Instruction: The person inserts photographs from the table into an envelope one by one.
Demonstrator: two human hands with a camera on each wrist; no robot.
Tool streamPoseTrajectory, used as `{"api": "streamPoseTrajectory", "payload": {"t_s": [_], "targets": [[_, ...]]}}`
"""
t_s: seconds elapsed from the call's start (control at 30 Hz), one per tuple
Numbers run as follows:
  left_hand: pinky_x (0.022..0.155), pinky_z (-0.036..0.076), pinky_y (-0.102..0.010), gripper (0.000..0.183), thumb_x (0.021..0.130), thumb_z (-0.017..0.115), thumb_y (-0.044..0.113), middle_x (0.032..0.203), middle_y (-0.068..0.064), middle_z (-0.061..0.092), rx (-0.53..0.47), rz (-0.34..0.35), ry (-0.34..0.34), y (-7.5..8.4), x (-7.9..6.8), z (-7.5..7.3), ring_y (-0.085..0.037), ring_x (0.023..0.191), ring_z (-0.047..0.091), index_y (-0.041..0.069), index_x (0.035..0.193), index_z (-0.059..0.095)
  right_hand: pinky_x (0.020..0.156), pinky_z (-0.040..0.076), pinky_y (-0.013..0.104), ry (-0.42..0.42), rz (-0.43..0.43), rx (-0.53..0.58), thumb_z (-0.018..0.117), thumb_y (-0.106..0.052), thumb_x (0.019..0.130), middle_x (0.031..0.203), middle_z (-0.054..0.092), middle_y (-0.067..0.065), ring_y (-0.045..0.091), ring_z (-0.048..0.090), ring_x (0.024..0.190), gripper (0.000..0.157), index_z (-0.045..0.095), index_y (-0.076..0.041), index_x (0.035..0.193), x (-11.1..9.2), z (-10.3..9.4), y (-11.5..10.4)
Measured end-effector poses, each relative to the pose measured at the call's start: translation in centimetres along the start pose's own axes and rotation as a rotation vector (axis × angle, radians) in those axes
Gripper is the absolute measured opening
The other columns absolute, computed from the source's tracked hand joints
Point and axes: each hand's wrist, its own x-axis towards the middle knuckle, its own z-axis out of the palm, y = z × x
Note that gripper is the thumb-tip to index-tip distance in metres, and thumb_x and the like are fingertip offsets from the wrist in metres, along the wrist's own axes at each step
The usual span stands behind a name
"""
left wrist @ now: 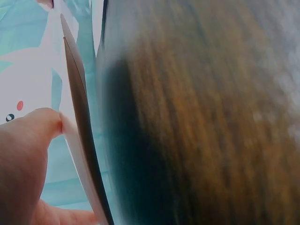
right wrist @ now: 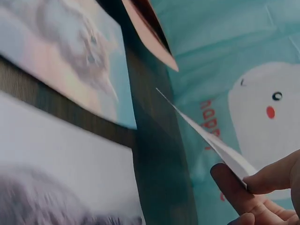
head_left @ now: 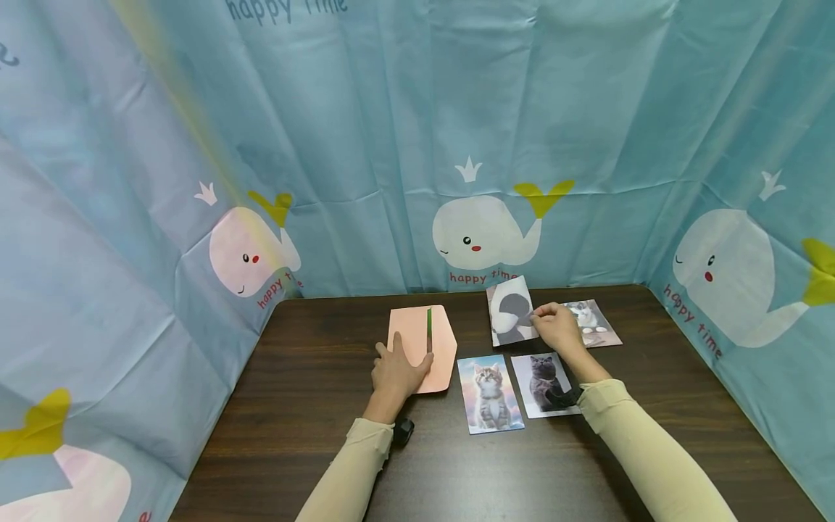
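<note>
A black-and-white printed photo [head_left: 511,310] is pinched at its right edge by the fingers of the right hand [head_left: 557,326], and its far end is lifted off the dark wooden table [head_left: 313,406] at the far right of the scene. In the right wrist view the same photo [right wrist: 211,136] is seen edge-on as a thin white sheet caught between thumb and fingertip [right wrist: 234,190].

Just left of it a pink paper envelope [head_left: 424,344] with a narrow green strip [head_left: 429,330] down its middle is lying flat. Its near left corner is pressed by the left hand [head_left: 396,373], whose fingers are spread and nearly straight, so nothing is clasped. In the left wrist view the edge of the envelope [left wrist: 77,140] is touched by a fingertip [left wrist: 40,126].

Three more photos are laid flat: a grey-and-white kitten photo [head_left: 590,322] partly hidden behind the right hand, a dark grey cat photo [head_left: 541,380] near the right wrist, and a tabby kitten photo [head_left: 489,394] to its left. The table is enclosed by a light blue whale-printed curtain [head_left: 417,145].
</note>
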Motion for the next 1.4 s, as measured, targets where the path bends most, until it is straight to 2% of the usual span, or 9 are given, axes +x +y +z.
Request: {"api": "streamPoseTrajectory", "payload": {"t_s": [0.33,0.57,0.8,1.07,1.4], "targets": [[0.080,0.058,-0.059,0.101,0.092,0.068,0.069,0.141,-0.036,0.045,-0.006,-0.003,-0.002,-0.2,0.1,0.2,-0.050,0.098,0.065,0.008,0.166,0.038,0.078,0.050,0.031,-0.042,0.025,0.170,0.072,-0.022,0.102,0.119,0.077,0.023,0.038,0.073,0.113,0.025,0.072,-0.001,0.116,-1.6,3.1,-1.9],[0.081,0.058,-0.058,0.101,0.092,0.068,0.070,0.140,-0.035,0.045,0.005,-0.009,-0.005,-0.3,0.2,0.5,-0.050,0.099,0.065,0.008,0.166,0.039,0.076,0.048,0.031,-0.089,0.030,0.191,0.073,-0.023,0.102,0.120,0.077,0.022,0.032,0.073,0.107,0.025,0.072,-0.002,0.116,-2.8,5.1,-3.2],[0.080,0.058,-0.057,0.102,0.091,0.068,0.071,0.139,-0.035,0.046,0.006,-0.011,0.000,-0.2,0.2,0.4,-0.049,0.098,0.066,0.007,0.165,0.039,0.076,0.049,0.030,-0.117,0.022,0.214,0.073,-0.021,0.102,0.118,0.078,0.022,0.027,0.073,0.102,0.023,0.072,-0.003,0.115,-3.3,6.7,-3.5],[0.081,0.058,-0.059,0.101,0.091,0.070,0.069,0.139,-0.035,0.045,-0.005,-0.007,0.009,-0.2,0.2,0.4,-0.051,0.099,0.065,0.007,0.165,0.040,0.066,0.046,0.028,-0.138,0.039,0.244,0.075,-0.020,0.101,0.113,0.079,0.020,0.015,0.066,0.080,0.020,0.073,-0.004,0.111,-3.6,8.5,-3.5],[0.081,0.058,-0.059,0.101,0.091,0.070,0.069,0.139,-0.036,0.045,-0.011,-0.001,0.017,-0.2,0.1,0.3,-0.053,0.099,0.066,0.007,0.164,0.040,0.072,0.050,0.030,-0.138,0.062,0.266,0.074,-0.019,0.100,0.113,0.079,0.020,0.022,0.072,0.092,0.018,0.073,-0.004,0.110,-4.0,9.7,-4.0]]}}
